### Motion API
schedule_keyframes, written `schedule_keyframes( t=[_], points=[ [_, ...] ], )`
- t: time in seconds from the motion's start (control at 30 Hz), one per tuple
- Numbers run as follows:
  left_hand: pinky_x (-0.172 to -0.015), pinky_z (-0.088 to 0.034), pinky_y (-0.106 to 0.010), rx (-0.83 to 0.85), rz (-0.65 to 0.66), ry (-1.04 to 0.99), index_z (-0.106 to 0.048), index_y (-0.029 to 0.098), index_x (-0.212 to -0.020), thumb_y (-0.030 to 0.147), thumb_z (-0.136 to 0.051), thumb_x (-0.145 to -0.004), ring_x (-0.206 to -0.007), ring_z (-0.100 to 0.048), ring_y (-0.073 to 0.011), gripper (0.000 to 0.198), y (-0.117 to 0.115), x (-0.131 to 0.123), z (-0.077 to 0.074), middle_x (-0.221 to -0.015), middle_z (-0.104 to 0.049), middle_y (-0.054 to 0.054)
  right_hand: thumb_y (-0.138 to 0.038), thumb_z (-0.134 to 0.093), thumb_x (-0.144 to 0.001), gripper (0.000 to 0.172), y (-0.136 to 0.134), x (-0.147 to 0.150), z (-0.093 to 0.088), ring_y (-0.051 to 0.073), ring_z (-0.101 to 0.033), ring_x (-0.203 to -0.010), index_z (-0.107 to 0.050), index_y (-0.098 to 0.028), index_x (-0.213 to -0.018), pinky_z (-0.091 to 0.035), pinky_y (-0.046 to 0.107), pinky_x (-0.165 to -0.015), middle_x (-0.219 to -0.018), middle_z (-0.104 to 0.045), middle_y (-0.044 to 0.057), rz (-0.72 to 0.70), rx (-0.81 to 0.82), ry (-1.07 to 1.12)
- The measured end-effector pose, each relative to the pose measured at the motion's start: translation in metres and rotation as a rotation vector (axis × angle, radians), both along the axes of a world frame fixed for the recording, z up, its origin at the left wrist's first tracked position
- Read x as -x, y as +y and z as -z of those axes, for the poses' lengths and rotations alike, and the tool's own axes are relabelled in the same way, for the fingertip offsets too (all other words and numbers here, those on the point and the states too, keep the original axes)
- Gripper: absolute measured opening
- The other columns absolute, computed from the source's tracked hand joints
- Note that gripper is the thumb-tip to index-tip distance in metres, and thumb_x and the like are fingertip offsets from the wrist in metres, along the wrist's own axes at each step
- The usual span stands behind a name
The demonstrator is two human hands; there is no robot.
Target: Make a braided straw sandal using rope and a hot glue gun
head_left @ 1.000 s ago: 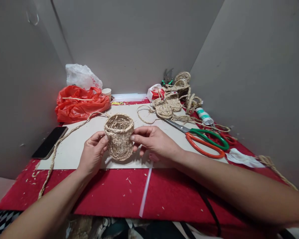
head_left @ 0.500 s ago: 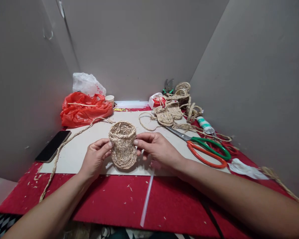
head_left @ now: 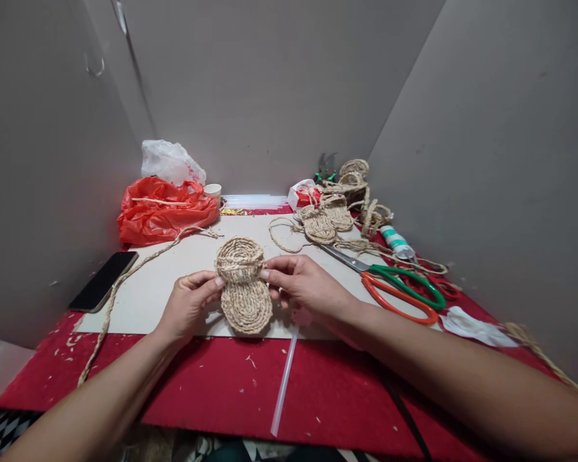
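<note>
A small slipper (head_left: pixel 245 308) of coiled, braided straw is held up between my two hands, its sole-like oval at the bottom and a rounded coil at the top, with a braided band across the middle. My left hand (head_left: pixel 192 298) pinches its left edge at the narrow middle between thumb and fingers. On the opposite edge, my right hand (head_left: pixel 301 282) grips it the same way, near the band's end. Below hangs or lies a clear glue stick (head_left: pixel 285 382), reaching down from beneath the right hand; its upper end is hidden.
A pale board (head_left: pixel 173 276) covers part of the red cloth (head_left: pixel 197 385). Large scissors (head_left: pixel 385 282) lie at right, near more woven straw pieces (head_left: pixel 320 223). At left are a phone (head_left: pixel 103 281), a straw braid (head_left: pixel 139 269) and a red plastic bag (head_left: pixel 166 212).
The slipper has tilted in my hands: the hollow opening at its top now shows as a flatter coil, and the lower oval has swung slightly down and right. Both hands keep their hold.
</note>
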State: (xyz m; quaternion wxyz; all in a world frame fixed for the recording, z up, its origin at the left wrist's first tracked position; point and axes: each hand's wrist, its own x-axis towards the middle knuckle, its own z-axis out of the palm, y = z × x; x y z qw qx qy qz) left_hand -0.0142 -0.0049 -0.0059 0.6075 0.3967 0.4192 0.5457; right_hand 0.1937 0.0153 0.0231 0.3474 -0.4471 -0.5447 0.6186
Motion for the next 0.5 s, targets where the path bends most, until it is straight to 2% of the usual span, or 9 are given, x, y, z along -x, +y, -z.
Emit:
schedule_keyframes(
  t=[0.1,0.27,0.5],
  points=[
    [-0.066,-0.050,-0.023,0.008,0.030,0.011,-0.073,0.015,-0.073,0.027,-0.082,-0.064,-0.065,-0.062,-0.0099,0.018,0.0020,0.0015,0.0007,-0.071,-0.070,-0.001,-0.033,-0.068,-0.077,0.020,-0.0022,0.0005,-0.0042,0.003,-0.041,-0.037,-0.058,-0.016,-0.075,-0.025,0.017,-0.036,-0.051,-0.052,-0.006,0.012,-0.007,0.003],
    [-0.067,-0.050,-0.024,0.013,0.045,0.025,-0.074,0.014,-0.075,0.029,-0.082,-0.064,-0.064,-0.062,-0.0106,0.020,0.0053,0.0021,0.0053,-0.071,-0.070,-0.002,-0.037,-0.075,-0.069,0.026,-0.0051,0.0018,-0.0083,0.003,-0.041,-0.040,-0.059,-0.016,-0.073,-0.029,0.017,-0.037,-0.050,-0.051,-0.007,0.018,-0.034,0.038],
    [-0.064,-0.047,-0.022,-0.014,0.054,0.052,-0.072,0.013,-0.072,0.030,-0.080,-0.068,-0.062,-0.059,-0.0097,0.019,0.0029,0.0002,0.0070,-0.068,-0.068,-0.001,-0.035,-0.071,-0.072,0.022,-0.0064,0.0003,-0.0085,0.003,-0.043,-0.040,-0.061,-0.015,-0.073,-0.033,0.016,-0.039,-0.048,-0.050,-0.007,0.032,-0.072,0.009]
  ],
)
